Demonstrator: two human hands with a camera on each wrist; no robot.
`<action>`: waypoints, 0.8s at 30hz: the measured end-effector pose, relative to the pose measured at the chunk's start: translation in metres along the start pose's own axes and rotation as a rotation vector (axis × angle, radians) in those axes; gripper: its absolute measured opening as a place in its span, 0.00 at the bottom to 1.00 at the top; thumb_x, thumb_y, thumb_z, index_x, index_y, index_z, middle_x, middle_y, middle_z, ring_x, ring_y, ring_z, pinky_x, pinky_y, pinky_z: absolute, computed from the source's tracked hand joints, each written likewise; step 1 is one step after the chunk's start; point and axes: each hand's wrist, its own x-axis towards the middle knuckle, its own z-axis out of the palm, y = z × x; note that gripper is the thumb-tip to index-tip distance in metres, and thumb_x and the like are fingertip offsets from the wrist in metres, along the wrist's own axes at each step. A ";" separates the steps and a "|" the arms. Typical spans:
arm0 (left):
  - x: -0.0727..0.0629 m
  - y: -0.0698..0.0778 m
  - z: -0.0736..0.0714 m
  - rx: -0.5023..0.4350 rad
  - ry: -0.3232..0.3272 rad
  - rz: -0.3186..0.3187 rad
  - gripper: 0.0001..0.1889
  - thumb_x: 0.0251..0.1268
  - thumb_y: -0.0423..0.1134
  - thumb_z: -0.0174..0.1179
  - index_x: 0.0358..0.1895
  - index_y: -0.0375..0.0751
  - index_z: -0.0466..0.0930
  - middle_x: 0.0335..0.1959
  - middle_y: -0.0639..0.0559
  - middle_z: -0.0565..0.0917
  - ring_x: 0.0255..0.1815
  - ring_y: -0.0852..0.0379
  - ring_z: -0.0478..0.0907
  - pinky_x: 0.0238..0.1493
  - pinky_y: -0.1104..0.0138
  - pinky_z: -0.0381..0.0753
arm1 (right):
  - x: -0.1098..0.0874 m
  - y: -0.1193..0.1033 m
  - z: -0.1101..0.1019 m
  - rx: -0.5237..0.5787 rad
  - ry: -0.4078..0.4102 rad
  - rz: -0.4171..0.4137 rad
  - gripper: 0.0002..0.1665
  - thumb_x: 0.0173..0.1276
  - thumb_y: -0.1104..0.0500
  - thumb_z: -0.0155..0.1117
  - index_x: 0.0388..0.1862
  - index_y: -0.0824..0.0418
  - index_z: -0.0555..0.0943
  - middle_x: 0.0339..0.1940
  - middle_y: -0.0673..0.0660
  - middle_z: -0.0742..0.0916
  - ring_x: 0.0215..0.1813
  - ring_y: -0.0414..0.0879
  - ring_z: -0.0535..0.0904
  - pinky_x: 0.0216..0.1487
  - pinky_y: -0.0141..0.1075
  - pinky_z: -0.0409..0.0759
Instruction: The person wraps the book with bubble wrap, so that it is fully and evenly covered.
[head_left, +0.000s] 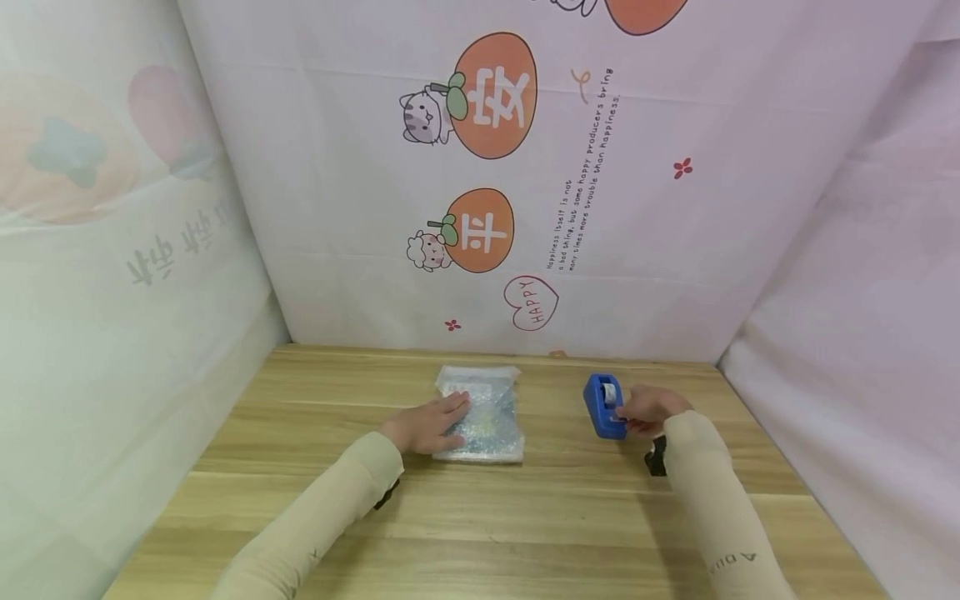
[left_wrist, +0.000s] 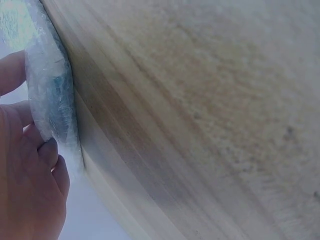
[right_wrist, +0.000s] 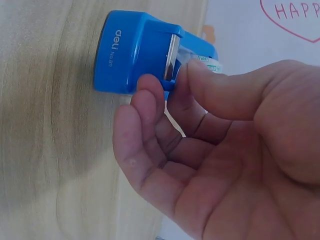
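Note:
A flat packet wrapped in bubble wrap [head_left: 495, 433] lies on the wooden table, something bluish showing through it. My left hand [head_left: 427, 425] rests on its left part with the fingers spread; in the left wrist view the fingers touch the wrap [left_wrist: 47, 80]. To the right stands a blue tape dispenser [head_left: 597, 410] with a small roll of tape [head_left: 609, 393] in it. My right hand [head_left: 651, 406] is at the dispenser's right side. In the right wrist view, thumb and forefinger pinch the clear tape [right_wrist: 186, 55] beside the metal cutter [right_wrist: 171, 57]; the pinched end is hidden.
The wooden table [head_left: 480, 525] ends at a printed cloth wall [head_left: 360, 250] at the back. More cloth hangs along the left side [head_left: 112, 333] and the right side [head_left: 862, 358]. A black strap [head_left: 656, 457] shows at the right wrist.

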 end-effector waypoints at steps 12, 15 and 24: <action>0.002 -0.001 0.001 0.003 0.004 0.017 0.39 0.87 0.54 0.45 0.85 0.30 0.48 0.88 0.35 0.48 0.89 0.37 0.46 0.88 0.46 0.54 | 0.003 0.011 -0.004 0.172 -0.040 0.014 0.31 0.86 0.60 0.49 0.72 0.81 0.55 0.37 0.59 0.80 0.37 0.46 0.77 0.48 0.39 0.86; 0.001 0.000 0.000 0.005 -0.003 0.016 0.39 0.87 0.54 0.44 0.85 0.30 0.48 0.88 0.35 0.48 0.90 0.38 0.46 0.88 0.46 0.53 | 0.002 0.013 -0.005 0.237 -0.045 0.019 0.28 0.86 0.60 0.49 0.71 0.80 0.56 0.39 0.60 0.79 0.40 0.47 0.78 0.53 0.41 0.86; 0.002 -0.001 0.000 -0.011 -0.003 0.005 0.39 0.87 0.54 0.45 0.85 0.31 0.48 0.89 0.36 0.47 0.90 0.38 0.46 0.88 0.46 0.53 | 0.000 0.014 -0.002 0.231 -0.007 -0.003 0.10 0.84 0.62 0.52 0.46 0.71 0.75 0.34 0.56 0.82 0.37 0.45 0.79 0.52 0.42 0.87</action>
